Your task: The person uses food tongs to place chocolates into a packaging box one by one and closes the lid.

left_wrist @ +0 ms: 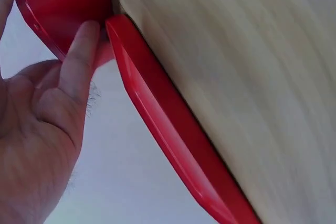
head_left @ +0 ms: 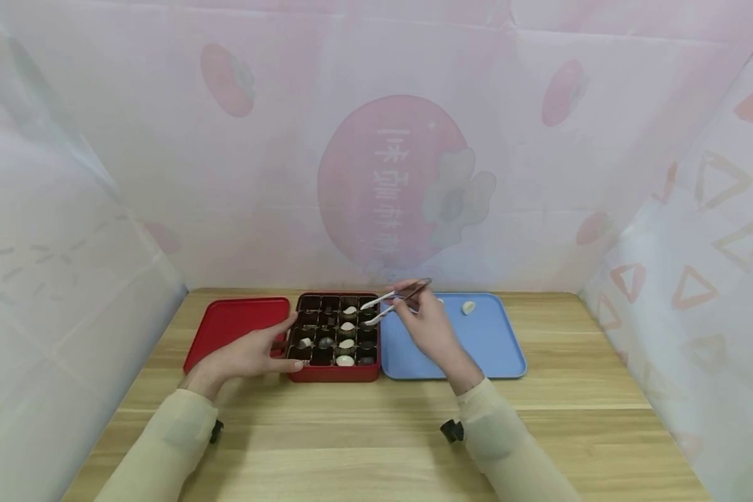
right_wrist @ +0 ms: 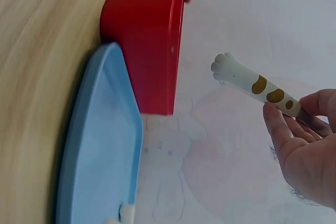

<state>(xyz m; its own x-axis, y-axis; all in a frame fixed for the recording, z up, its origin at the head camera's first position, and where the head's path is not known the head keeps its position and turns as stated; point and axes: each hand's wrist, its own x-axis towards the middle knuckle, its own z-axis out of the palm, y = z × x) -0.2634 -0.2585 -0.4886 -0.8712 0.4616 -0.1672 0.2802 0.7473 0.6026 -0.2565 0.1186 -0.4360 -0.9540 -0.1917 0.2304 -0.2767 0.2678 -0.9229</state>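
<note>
My right hand [head_left: 423,322] pinches a pair of cat-paw tongs [head_left: 397,310] by their metal end. The white paw tips stand apart over the right columns of a red box [head_left: 335,374]; I see nothing between them. Brown spots mark the tongs' white arm [right_wrist: 262,88] in the right wrist view. Inside the box, a dark divided insert holds several white and dark chocolate-like pieces, one a white piece [head_left: 345,360] near the front. My left hand [head_left: 251,355] rests against the box's left side, thumb at the front corner, its fingers fairly straight on the red wall [left_wrist: 63,3].
A blue tray [head_left: 477,355] adjoins the box on the right, with a white piece [head_left: 468,307] at its back and another partly hidden behind my right hand. To the left lies a red lid [head_left: 238,321]. A printed cloth [head_left: 276,174] hangs behind the wooden table [head_left: 351,432].
</note>
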